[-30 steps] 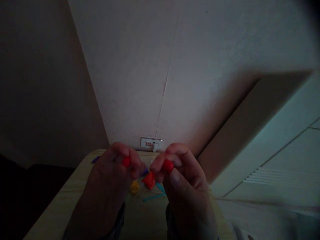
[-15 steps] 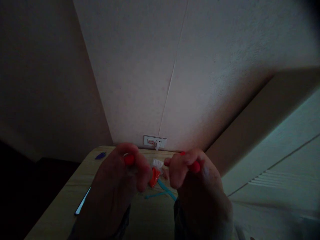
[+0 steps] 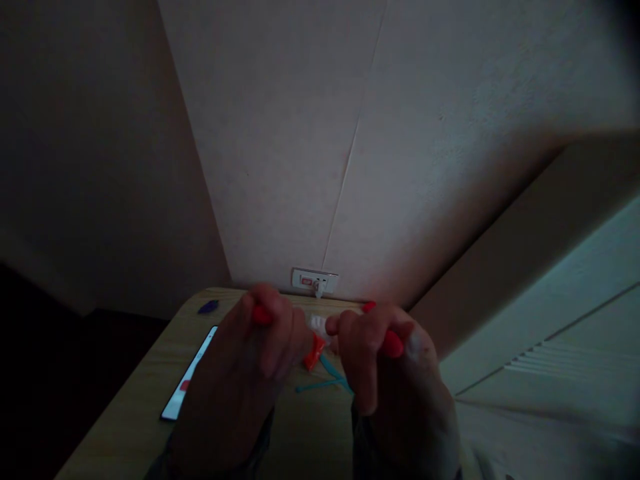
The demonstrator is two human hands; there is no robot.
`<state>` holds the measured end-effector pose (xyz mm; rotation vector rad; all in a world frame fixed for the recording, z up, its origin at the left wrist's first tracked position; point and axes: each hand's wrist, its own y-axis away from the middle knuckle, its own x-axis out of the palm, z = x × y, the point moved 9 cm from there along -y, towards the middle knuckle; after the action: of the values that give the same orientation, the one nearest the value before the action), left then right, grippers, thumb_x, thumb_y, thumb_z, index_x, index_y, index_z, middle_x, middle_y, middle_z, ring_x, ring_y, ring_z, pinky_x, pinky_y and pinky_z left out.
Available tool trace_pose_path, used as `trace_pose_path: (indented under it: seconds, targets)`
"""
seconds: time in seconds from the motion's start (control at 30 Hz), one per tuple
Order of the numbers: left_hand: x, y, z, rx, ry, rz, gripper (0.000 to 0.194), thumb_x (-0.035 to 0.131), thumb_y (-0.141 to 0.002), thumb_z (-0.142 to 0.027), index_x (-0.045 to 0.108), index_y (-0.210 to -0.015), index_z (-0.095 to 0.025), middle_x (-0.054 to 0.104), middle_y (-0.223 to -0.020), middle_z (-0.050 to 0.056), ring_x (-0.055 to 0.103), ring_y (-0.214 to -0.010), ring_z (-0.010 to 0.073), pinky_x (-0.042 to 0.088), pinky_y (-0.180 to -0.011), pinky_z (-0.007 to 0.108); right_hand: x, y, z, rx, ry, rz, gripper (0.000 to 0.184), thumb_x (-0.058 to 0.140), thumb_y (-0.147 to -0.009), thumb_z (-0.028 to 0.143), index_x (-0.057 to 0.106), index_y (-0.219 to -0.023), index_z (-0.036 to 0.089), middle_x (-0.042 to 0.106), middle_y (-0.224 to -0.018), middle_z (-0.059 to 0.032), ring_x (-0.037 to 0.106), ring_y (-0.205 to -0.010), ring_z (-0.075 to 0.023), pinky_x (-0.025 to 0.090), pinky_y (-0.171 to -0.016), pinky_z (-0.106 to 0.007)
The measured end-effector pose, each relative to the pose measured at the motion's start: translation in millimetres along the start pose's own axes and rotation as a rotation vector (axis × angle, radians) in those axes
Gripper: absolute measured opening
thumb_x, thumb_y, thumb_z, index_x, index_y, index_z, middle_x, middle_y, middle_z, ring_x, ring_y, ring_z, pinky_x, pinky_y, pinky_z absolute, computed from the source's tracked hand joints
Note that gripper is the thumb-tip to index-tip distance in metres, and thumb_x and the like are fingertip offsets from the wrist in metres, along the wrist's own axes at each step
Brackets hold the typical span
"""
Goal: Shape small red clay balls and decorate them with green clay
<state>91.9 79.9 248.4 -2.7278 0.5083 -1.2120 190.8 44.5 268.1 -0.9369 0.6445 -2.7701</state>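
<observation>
My left hand point(image 3: 273, 340) is closed, with a smooth red lump of what looks like modelling clay point(image 3: 261, 315) pinched between thumb and curled fingers. A second red clay lump point(image 3: 393, 345) sits in my right hand point(image 3: 377, 343), held at the thumb while one finger hangs downward. Both hands are raised over the wooden table, a short gap between them. In that gap lie a shiny orange packet point(image 3: 314, 352), a clear-white wrapper point(image 3: 319, 325) and thin turquoise strips point(image 3: 327, 373). Another red bit point(image 3: 369, 307) shows just behind my right hand.
A phone point(image 3: 189, 377) with a lit screen lies on the table point(image 3: 135, 393), left of my left forearm. Farther back is a small dark blue piece point(image 3: 209, 307). A wall socket point(image 3: 315, 280) with a plug is behind the table; a pale cabinet point(image 3: 540, 320) stands at right.
My left fingers have curled in tighter around the red lump. One finger of my right hand has dropped lower. The view has shifted slightly, and more of the phone shows.
</observation>
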Motion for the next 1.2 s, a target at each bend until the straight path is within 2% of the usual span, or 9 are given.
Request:
trace_pose_path:
  seconds: [0.17,0.33,0.47,0.6,0.7,0.8,0.9,1.03,1.2]
  targets:
    - [16.8,-1,-2,0.015,0.133,0.240,0.016,0.072,-0.074,-0.036,0.066,-0.069,-0.022,0.040,-0.050,-0.005,0.039,-0.047,0.0081,0.043,-0.050,0.019,-7,-1,-2,0.029,-0.003,-0.074,0.009,0.068,-0.079,0.029,0.063,-0.084,0.023,0.056,-0.065,0.0058,0.049,-0.059,-0.0072,0.047,-0.067,-0.020]
    - [6.9,3,-3,0.020,-0.011,0.124,0.006,0.063,-0.083,-0.032,0.067,-0.085,-0.027,0.056,-0.066,-0.002,0.051,-0.056,0.0116,0.046,-0.054,0.024,-1,0,1,0.036,0.027,-0.020,0.020,0.048,-0.091,0.033,0.065,-0.088,0.024,0.057,-0.060,0.0033,0.052,-0.058,-0.0103,0.048,-0.064,-0.024]
    - [14.9,5,0,-0.033,0.030,0.162,0.025,0.056,-0.085,-0.045,0.066,-0.075,-0.025,0.041,-0.045,-0.005,0.037,-0.044,0.0098,0.038,-0.048,0.022,-10,0,3,-0.004,0.058,-0.085,0.019,0.060,-0.084,0.039,0.065,-0.079,0.021,0.053,-0.058,0.0057,0.047,-0.054,-0.0068,0.048,-0.068,-0.021]
    - [19.4,5,-4,-0.012,0.081,0.195,0.012,0.074,-0.073,-0.032,0.064,-0.073,-0.024,0.042,-0.048,-0.007,0.036,-0.046,0.0080,0.039,-0.051,0.019,-11,0,2,0.018,0.068,-0.058,0.012,0.066,-0.081,0.027,0.066,-0.093,0.025,0.063,-0.071,0.0047,0.051,-0.058,-0.0066,0.050,-0.073,-0.021]
    - [16.6,7,-1,-0.047,0.034,0.155,0.002,0.065,-0.081,-0.029,0.065,-0.080,-0.027,0.050,-0.053,-0.006,0.039,-0.045,0.0087,0.042,-0.054,0.022,-6,1,3,0.041,0.109,-0.023,0.017,0.053,-0.089,0.031,0.067,-0.097,0.025,0.061,-0.062,0.0039,0.049,-0.053,-0.0084,0.050,-0.072,-0.025]
    - [17.4,9,0,-0.053,0.035,0.166,0.020,0.052,-0.089,-0.039,0.067,-0.083,-0.027,0.041,-0.043,-0.006,0.035,-0.041,0.0095,0.042,-0.056,0.025,-6,2,4,0.038,0.099,-0.054,0.025,0.049,-0.090,0.040,0.067,-0.084,0.024,0.050,-0.049,0.0058,0.045,-0.048,-0.0083,0.049,-0.064,-0.023]
    - [19.3,8,-1,-0.043,0.068,0.192,0.025,0.061,-0.082,-0.045,0.067,-0.071,-0.023,0.034,-0.043,-0.006,0.033,-0.044,0.0094,0.041,-0.055,0.023,-10,1,4,0.015,0.076,-0.095,0.020,0.064,-0.081,0.042,0.064,-0.077,0.022,0.052,-0.057,0.0060,0.044,-0.052,-0.0065,0.046,-0.061,-0.020]
    - [16.1,5,-3,-0.017,0.079,0.137,0.013,0.072,-0.074,-0.033,0.066,-0.071,-0.022,0.046,-0.056,-0.004,0.041,-0.052,0.0092,0.043,-0.056,0.022,-6,0,1,0.050,0.034,-0.052,0.012,0.066,-0.081,0.026,0.062,-0.093,0.026,0.061,-0.069,0.0050,0.052,-0.060,-0.0078,0.046,-0.060,-0.020]
    - [16.2,6,-2,-0.023,0.032,0.137,0.010,0.061,-0.084,-0.032,0.069,-0.083,-0.027,0.057,-0.063,-0.002,0.049,-0.053,0.0107,0.044,-0.055,0.025,0,3,3,0.035,0.083,-0.004,0.017,0.049,-0.092,0.030,0.065,-0.095,0.026,0.058,-0.057,0.0046,0.048,-0.051,-0.0089,0.046,-0.058,-0.024]
